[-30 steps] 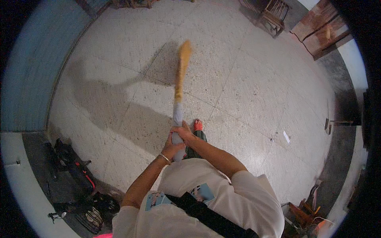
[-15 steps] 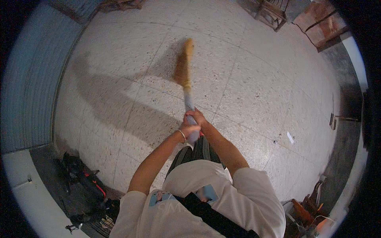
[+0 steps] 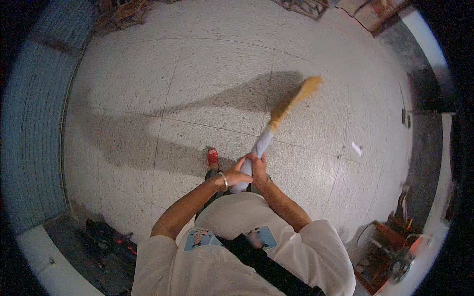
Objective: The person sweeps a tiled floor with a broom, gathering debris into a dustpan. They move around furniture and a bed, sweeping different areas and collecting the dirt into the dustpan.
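Note:
I hold a short broom with both hands in front of my body. Its pale grey handle [image 3: 260, 146] runs up and to the right, and its yellow bristle head [image 3: 302, 93] hangs blurred over the speckled tile floor [image 3: 207, 89]. My left hand [image 3: 236, 174], with a metal bangle on the wrist, grips the handle's lower end. My right hand [image 3: 256, 164] is wrapped around the handle just beside it. A red sandal [image 3: 213, 157] on my foot shows just left of the hands.
A small white scrap [image 3: 356, 148] lies on the tiles to the right. A blue corrugated wall [image 3: 34, 128] lines the left side. Dark tools and cables [image 3: 106, 239] sit at the lower left, wooden and metal clutter [image 3: 390, 241] at the lower right, wooden frames [image 3: 306, 6] at the far edge.
The broom head has swung from straight ahead toward the right. My view has shifted too, and the red sandal now shows left of my hands. Both hands keep their grip.

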Action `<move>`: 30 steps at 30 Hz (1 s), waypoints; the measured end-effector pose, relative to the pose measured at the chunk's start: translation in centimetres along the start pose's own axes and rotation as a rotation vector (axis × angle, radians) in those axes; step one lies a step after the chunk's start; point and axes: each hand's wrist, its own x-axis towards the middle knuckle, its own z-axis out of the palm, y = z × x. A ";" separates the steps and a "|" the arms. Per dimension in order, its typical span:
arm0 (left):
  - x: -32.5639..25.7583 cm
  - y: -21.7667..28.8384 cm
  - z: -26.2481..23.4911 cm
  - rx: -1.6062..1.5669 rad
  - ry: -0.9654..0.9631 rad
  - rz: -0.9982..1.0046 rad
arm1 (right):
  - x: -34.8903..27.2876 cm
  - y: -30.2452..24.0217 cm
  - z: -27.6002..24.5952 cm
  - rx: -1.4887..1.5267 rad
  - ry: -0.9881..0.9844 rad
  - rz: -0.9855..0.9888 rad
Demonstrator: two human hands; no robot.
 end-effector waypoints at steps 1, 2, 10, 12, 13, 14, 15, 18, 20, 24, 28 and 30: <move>-1.7 0.9 -0.9 0.009 -0.007 0.012 | -1.0 -0.1 1.3 0.041 -0.014 0.013; -2.3 0.9 -1.7 0.007 -0.001 0.019 | -1.9 -0.5 2.9 0.085 -0.023 0.019; 0.1 -4.0 -8.4 -0.015 0.119 -0.014 | 0.3 -0.3 11.0 0.106 -0.208 0.037; -0.7 -2.1 -8.8 -0.084 0.041 -0.111 | 0.3 0.4 11.0 0.108 -0.181 0.045; -1.5 -0.4 -8.9 -0.171 -0.032 -0.180 | 0.5 0.7 10.6 0.110 -0.167 0.048; 0.2 -3.8 -9.4 -0.021 0.000 -0.066 | 0.4 1.2 10.3 -0.008 -0.097 0.045; 0.4 -4.0 -9.6 0.140 0.046 0.038 | 0.4 1.9 9.4 -0.124 -0.029 0.043; -0.4 -3.2 -9.6 0.140 0.018 0.164 | 1.5 3.5 8.8 -0.020 0.075 0.047; -1.7 -0.3 -10.8 -0.040 -0.106 0.040 | -0.1 1.2 10.6 0.108 0.115 0.065; -3.7 3.1 -13.1 -0.210 -0.248 -0.088 | 0.3 0.1 12.4 0.039 0.126 -0.085; -4.3 3.6 -15.4 -0.316 -0.110 -0.001 | 0.1 -3.1 17.5 0.046 0.026 -0.141; -4.2 4.8 -16.1 -0.404 0.026 0.025 | -0.2 -6.2 20.0 0.051 -0.065 -0.050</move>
